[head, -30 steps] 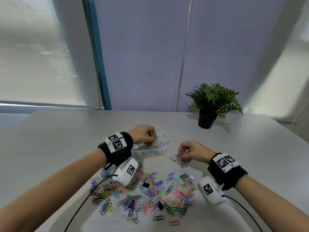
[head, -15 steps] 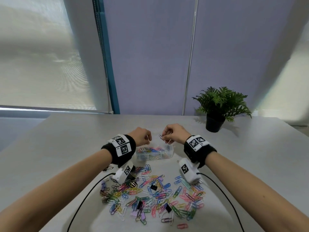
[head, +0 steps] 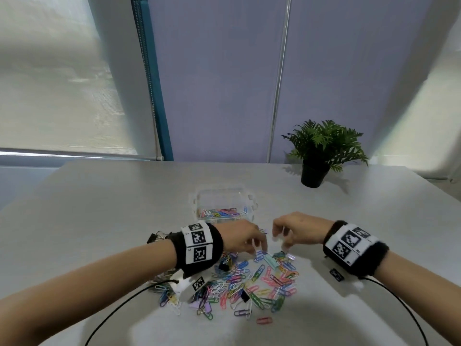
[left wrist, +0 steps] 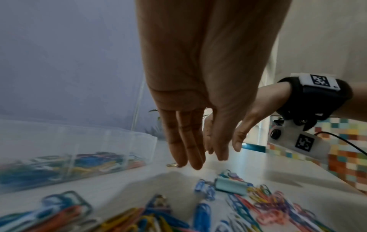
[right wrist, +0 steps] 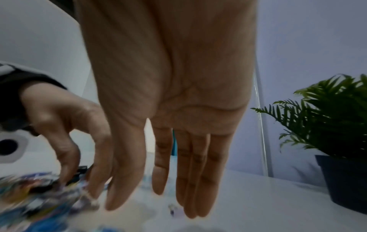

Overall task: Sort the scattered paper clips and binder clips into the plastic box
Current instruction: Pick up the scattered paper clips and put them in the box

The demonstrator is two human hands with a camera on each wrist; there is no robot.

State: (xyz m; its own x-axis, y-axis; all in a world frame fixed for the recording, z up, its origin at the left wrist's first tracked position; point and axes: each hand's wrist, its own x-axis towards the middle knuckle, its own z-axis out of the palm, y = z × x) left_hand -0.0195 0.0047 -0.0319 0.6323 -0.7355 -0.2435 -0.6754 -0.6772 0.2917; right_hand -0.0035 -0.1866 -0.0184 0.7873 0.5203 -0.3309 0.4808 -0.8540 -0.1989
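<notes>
The sorting is at an early stage, judging by how the clips lie. The clear plastic box (head: 223, 205) stands on the grey worktop (head: 99, 208) beyond both hands, and only a thin layer of coloured paper clips (head: 219, 213) covers its floor. Most of the work remains: a broad pile of scattered paper clips (head: 249, 283) lies nearer the person, with several binder clips mixed in, among them a pale blue binder clip (left wrist: 231, 186) at the far edge of the pile and a small black one (head: 245, 296) lower down. No binder clips can be made out inside the box.

Both hands hang over the far edge of the pile. The left hand (head: 240, 239) has its fingers extended downward and close together, holding nothing that shows. The right hand (head: 295, 229) likewise points relaxed, straight fingers at the worktop, empty. A potted plant (head: 321, 151) stands well apart at the far right.
</notes>
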